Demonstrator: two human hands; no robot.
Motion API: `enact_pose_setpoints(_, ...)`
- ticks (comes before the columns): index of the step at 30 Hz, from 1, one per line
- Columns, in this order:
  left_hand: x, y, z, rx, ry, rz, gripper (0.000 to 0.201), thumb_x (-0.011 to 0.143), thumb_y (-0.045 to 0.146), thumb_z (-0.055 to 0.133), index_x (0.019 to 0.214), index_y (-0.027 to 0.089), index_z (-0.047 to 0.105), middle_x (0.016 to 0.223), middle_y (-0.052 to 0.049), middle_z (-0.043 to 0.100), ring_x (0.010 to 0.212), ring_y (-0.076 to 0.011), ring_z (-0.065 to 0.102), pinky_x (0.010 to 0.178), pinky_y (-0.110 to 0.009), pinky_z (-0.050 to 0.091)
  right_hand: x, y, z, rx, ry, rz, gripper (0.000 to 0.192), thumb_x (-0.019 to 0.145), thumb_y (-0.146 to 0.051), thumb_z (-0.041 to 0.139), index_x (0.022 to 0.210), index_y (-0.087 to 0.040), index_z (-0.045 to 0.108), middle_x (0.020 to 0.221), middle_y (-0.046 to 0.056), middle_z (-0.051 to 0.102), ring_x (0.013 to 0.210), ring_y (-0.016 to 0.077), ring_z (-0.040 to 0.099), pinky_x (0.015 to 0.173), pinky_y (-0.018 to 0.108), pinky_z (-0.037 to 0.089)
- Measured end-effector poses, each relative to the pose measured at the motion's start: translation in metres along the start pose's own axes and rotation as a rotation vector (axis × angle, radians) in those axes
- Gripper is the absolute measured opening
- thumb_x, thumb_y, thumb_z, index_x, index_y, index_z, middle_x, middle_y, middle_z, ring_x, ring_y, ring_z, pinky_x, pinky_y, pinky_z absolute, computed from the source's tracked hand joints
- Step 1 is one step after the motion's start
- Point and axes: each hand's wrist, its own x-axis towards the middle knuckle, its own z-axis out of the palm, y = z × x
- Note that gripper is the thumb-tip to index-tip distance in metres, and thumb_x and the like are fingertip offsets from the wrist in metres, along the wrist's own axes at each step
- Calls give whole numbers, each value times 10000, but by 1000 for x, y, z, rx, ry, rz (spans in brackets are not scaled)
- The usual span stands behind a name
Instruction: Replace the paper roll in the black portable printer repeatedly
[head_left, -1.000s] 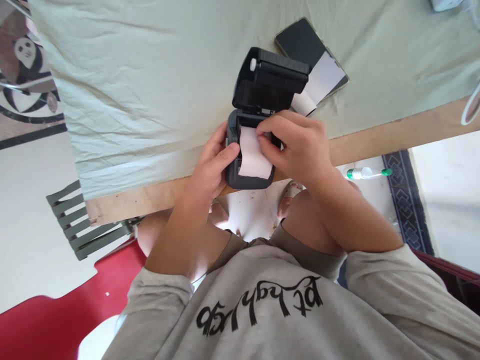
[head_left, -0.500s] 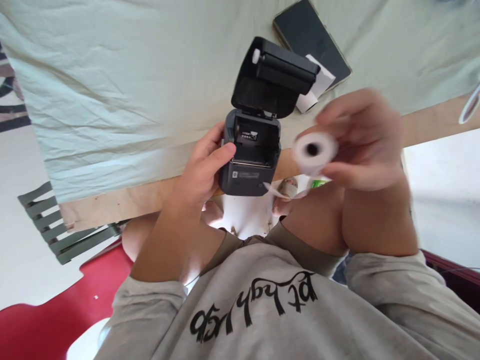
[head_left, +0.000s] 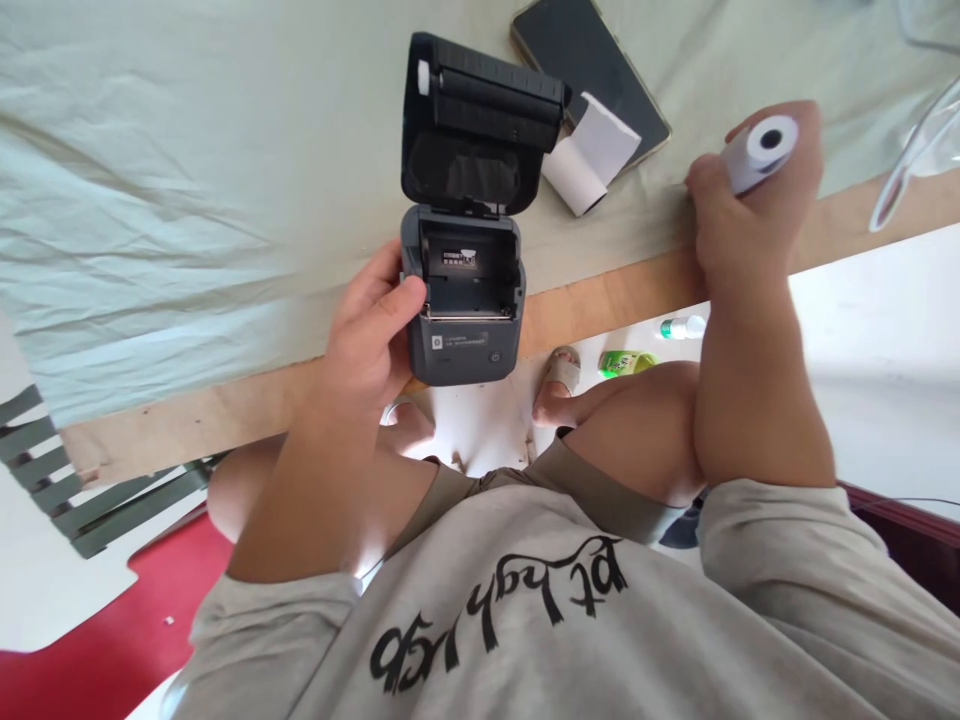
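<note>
My left hand (head_left: 371, 325) grips the left side of a dark grey label printer (head_left: 465, 350), thumb on its edge. The printer's black lid (head_left: 465, 175) is swung up, and its paper bay (head_left: 472, 280) has no roll in it. At the right, my right hand (head_left: 761, 220) is closed round a white paper roll (head_left: 750, 160), whose dark core hole faces up. That hand is over the table's front edge, well apart from the printer. Between the two lies a second, small white paper roll (head_left: 576, 180) with its end unrolled.
Behind the small roll, a dark phone (head_left: 600, 70) lies on the pale green tablecloth (head_left: 225, 150). A wooden edge (head_left: 600, 305) runs along the table's front. A white cable loop (head_left: 892, 195) hangs over it at the right. A green packet (head_left: 626, 363) is on the floor.
My right hand has carried the paper roll away from the printer, to the right and further over the table. The roll's loose tail no longer shows. The printer appears a little further left.
</note>
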Motion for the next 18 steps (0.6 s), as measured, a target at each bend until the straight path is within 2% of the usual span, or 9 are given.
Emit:
enact_pose_setpoints(3,3,-2,-3,1,-8,28,263,908,355,654,1015,127,729,826,-30,741,642,-120,658,498,-231,485,0,-3,1,-18,153,132,322,735,-151,713,964,-244,507,974,66,598,870,199,551,824,349,454)
enact_pose_setpoints(6,4,-3,-5,20,1,34,280,881,365,678,1031,133,728,866,-37,757,688,-141,686,550,-248,529,-1,-3,3,-4,106,182,501,639,-79,729,1068,-233,520,951,32,594,824,191,550,778,352,456)
enact_pose_setpoints(8,4,-3,-4,27,17,16,283,869,376,692,1039,152,725,889,-36,762,712,-150,693,566,-260,544,-4,-6,-1,45,156,57,670,619,-88,717,1229,-212,469,1112,78,597,955,218,585,894,404,470)
enact_pose_setpoints(10,5,-2,-4,29,23,-9,297,856,385,702,1052,162,721,892,-36,760,713,-159,695,552,-269,547,-9,-18,-6,84,318,-152,698,657,-118,697,1301,-199,440,1248,112,554,1089,235,578,972,433,452)
enact_pose_setpoints(11,5,-1,-3,29,25,-19,309,848,384,707,1062,161,718,896,-38,760,712,-165,697,544,-272,548,-12,-28,-7,86,396,-243,608,718,-143,673,1286,-208,465,1256,105,546,1091,230,578,949,429,459)
enact_pose_setpoints(12,5,-1,-3,31,25,-24,322,841,384,712,1069,156,715,899,-40,759,707,-168,697,535,-274,548,-15,-40,-6,69,455,-288,367,800,-168,629,1153,-224,544,1092,73,589,1004,216,591,848,400,471)
enact_pose_setpoints(14,6,-1,-4,40,8,-25,340,831,392,719,1065,146,714,848,-36,752,650,-161,677,507,-274,532,-17,-66,3,72,362,-386,113,934,-196,496,1000,-240,576,919,45,589,836,182,593,743,361,479)
enact_pose_setpoints(16,7,-2,-6,52,-9,-10,342,842,406,707,1059,142,714,805,-27,745,607,-148,652,503,-271,519,-15,-88,22,-30,107,-365,141,876,-157,555,978,-247,590,943,50,630,937,222,614,840,392,520)
enact_pose_setpoints(18,7,-5,-8,55,-14,11,338,856,412,696,1059,143,716,822,-24,751,630,-142,659,538,-263,528,-9,-99,42,-127,24,-274,241,808,-134,612,1023,-242,612,1071,78,622,999,256,600,929,442,516)
